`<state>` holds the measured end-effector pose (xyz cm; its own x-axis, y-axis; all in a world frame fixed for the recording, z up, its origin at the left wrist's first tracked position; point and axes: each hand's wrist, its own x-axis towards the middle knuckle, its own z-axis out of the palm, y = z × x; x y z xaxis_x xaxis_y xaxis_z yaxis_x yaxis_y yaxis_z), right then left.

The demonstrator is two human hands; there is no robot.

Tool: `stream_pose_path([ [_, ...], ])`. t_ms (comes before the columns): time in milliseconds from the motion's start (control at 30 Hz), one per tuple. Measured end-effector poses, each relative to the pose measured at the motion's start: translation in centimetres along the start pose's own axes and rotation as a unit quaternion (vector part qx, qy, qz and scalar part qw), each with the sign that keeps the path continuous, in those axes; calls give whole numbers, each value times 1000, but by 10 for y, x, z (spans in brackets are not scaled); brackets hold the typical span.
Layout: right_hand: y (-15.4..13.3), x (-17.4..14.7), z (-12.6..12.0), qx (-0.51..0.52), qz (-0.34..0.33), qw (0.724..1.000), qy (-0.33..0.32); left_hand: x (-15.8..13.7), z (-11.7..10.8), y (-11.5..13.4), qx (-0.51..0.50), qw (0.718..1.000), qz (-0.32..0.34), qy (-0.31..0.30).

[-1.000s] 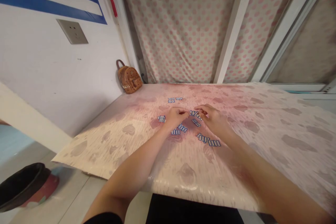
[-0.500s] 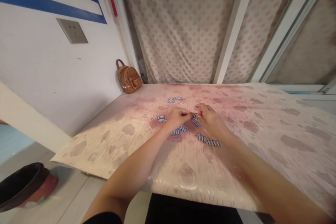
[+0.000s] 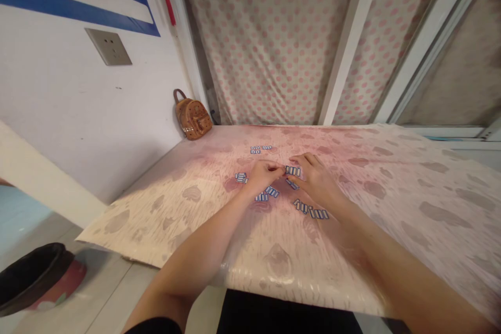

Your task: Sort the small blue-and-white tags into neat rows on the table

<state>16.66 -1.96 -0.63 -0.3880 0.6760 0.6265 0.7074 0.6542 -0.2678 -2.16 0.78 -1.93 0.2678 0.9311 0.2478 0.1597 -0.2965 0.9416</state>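
Note:
My left hand pinches the left end of a small blue-and-white striped strip. To the right of that strip, my right hand is spread, thumb and fingers apart, with the strip showing in the gap. Just beneath, near the right thumb, lies another striped piece. More of the same kind are on the tablecloth: a pair further back, a small cluster left of my left hand, pieces below it, and a row beside my right forearm. What the strips are is too small to tell.
A patterned cloth covers the table. At its back left corner, a small brown backpack leans by the wall. A dotted curtain hangs behind the table. On the floor at the left stands a dark-rimmed pot.
My right fingers have opened away from the strip, so that more of it shows between the hands. The left hand has barely moved.

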Motion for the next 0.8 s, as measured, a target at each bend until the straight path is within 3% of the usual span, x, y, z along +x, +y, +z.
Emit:
stream_pose_path([
  [167,2,1,-3,-30,-1,999,-24,1,-1,0,-45,998,-38,11],
  [433,1,0,2,-5,15,1000,-9,-5,4,11,-86,995,-51,21],
  [567,0,0,5,90,126,988,11,-1,7,5,-87,994,-42,54],
  [667,0,2,5,251,260,932,14,2,8,0,-75,994,-24,74],
  [800,1,4,5,454,369,811,4,1,9,1,-57,994,12,88],
])
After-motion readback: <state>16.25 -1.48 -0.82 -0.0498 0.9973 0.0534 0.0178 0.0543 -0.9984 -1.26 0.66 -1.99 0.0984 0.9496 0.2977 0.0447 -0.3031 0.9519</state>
